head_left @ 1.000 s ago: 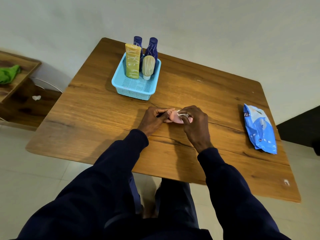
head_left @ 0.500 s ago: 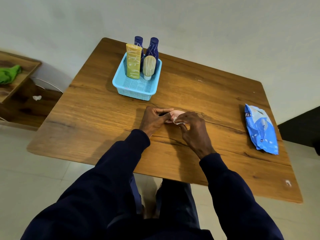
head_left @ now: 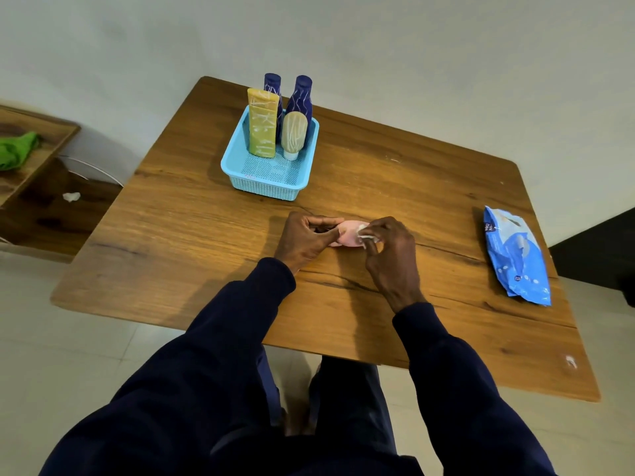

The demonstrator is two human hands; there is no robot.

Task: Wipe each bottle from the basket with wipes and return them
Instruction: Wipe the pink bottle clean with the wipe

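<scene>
A small pink bottle [head_left: 348, 236] lies on the wooden table [head_left: 395, 187], between my two hands. My left hand [head_left: 304, 240] grips its left end. Against the bottle's right end, my right hand [head_left: 388, 250] pinches a white wipe [head_left: 366, 234]. Farther back stands a light blue basket [head_left: 266, 182]. It holds a yellow tube [head_left: 263, 123], a beige tube [head_left: 293, 134] standing on its cap, and two dark blue bottles [head_left: 302, 97] behind them.
A blue wipes pack [head_left: 515, 257] lies near the table's right edge. At the far left is a low wooden shelf [head_left: 37, 159] with a green cloth [head_left: 17, 149] on it. A small white scrap [head_left: 570, 361] sits at the table's near right corner.
My right hand with the wipe has slid along the pink bottle to its right end. My left hand stays on the left end.
</scene>
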